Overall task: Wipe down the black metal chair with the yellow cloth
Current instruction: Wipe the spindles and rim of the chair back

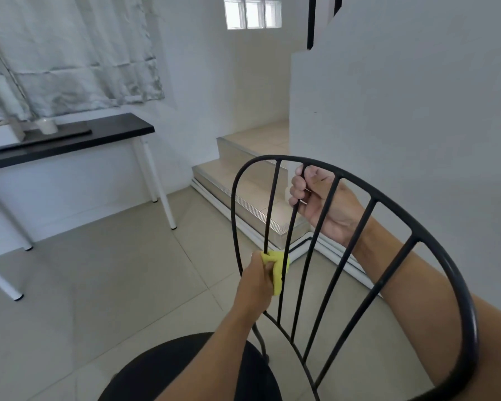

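Observation:
The black metal chair (434, 244) fills the lower right, its curved backrest with several thin vertical bars turned toward me and its round black seat at the bottom. My left hand (258, 282) grips the yellow cloth (278, 267), wrapped round the lower part of the leftmost bars. My right hand (315, 192) reaches from behind the backrest and curls its fingers round an upper bar just under the top rail. My right forearm lies behind the bars.
A black-topped table (104, 134) with white legs stands at the left, carrying a white cup and a white box. Tiled steps (243, 180) rise ahead behind the chair. A white wall (402, 111) stands close on the right. Beige floor tiles spread below.

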`<state>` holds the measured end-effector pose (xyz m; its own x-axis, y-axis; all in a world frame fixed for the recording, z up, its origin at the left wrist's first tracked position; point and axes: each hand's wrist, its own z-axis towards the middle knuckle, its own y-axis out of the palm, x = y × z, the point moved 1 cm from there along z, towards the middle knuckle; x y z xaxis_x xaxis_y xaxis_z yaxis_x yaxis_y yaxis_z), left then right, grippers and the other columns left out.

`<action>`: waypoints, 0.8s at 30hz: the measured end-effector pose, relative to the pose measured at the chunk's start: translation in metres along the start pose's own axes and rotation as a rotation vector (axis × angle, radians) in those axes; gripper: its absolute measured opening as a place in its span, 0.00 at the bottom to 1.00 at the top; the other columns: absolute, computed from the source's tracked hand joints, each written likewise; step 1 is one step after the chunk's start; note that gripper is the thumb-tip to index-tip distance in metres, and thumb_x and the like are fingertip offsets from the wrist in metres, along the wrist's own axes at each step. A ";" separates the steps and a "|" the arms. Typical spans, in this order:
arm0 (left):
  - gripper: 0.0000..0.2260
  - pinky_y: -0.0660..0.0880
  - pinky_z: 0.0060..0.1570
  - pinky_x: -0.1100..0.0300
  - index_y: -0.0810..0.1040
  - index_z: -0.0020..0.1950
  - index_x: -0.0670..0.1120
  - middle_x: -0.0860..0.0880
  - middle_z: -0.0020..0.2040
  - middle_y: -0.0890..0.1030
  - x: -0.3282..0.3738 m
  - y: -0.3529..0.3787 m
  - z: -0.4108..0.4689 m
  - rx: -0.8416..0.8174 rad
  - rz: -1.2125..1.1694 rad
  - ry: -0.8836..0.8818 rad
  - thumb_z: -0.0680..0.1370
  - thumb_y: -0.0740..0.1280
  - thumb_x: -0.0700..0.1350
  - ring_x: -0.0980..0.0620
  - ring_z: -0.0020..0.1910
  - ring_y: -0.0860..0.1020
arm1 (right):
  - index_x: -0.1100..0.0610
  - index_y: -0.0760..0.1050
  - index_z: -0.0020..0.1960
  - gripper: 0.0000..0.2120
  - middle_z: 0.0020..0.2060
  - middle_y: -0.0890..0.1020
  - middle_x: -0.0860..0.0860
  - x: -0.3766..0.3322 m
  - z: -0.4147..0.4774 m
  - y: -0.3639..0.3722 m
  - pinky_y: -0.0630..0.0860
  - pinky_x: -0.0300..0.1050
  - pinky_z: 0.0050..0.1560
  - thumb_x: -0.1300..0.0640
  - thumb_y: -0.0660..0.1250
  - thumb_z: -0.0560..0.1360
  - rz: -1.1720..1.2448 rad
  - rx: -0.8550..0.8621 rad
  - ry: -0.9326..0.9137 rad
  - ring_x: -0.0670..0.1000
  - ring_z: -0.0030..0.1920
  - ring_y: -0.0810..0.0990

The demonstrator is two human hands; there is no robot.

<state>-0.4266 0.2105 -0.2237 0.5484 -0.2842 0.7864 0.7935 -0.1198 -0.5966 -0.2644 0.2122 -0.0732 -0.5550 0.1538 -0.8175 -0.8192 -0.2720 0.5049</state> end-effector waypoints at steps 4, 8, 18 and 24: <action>0.07 0.71 0.37 0.64 0.70 0.50 0.48 0.53 0.39 0.76 0.010 -0.011 0.013 0.018 -0.033 0.016 0.84 0.56 0.47 0.57 0.35 0.73 | 0.57 0.73 0.47 0.11 0.33 0.72 0.50 0.004 0.003 0.000 0.71 0.42 0.39 0.59 0.56 0.85 -0.024 0.026 -0.053 0.48 0.32 0.69; 0.09 0.71 0.38 0.59 0.71 0.51 0.44 0.52 0.40 0.75 0.052 -0.040 0.040 0.096 -0.018 0.146 0.84 0.56 0.48 0.56 0.37 0.73 | 0.58 0.73 0.46 0.11 0.32 0.72 0.49 0.006 0.004 0.002 0.70 0.41 0.37 0.60 0.55 0.85 -0.025 0.032 -0.075 0.48 0.32 0.69; 0.08 0.68 0.35 0.62 0.70 0.53 0.41 0.50 0.39 0.74 0.089 -0.058 0.072 0.209 -0.014 0.284 0.84 0.57 0.46 0.54 0.37 0.72 | 0.60 0.73 0.48 0.07 0.33 0.73 0.50 0.008 0.003 0.000 0.72 0.42 0.38 0.58 0.60 0.82 -0.027 -0.003 -0.103 0.48 0.32 0.70; 0.07 0.72 0.35 0.61 0.70 0.52 0.45 0.52 0.37 0.75 0.006 -0.012 0.032 0.163 -0.018 0.261 0.84 0.56 0.47 0.58 0.33 0.74 | 0.58 0.73 0.47 0.07 0.33 0.72 0.49 0.011 0.005 -0.003 0.71 0.41 0.37 0.57 0.59 0.81 -0.019 -0.019 -0.095 0.47 0.32 0.69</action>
<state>-0.4244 0.2407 -0.2072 0.4643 -0.5203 0.7167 0.8459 0.0208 -0.5329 -0.2683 0.2191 -0.0821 -0.5517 0.2480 -0.7964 -0.8271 -0.2862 0.4838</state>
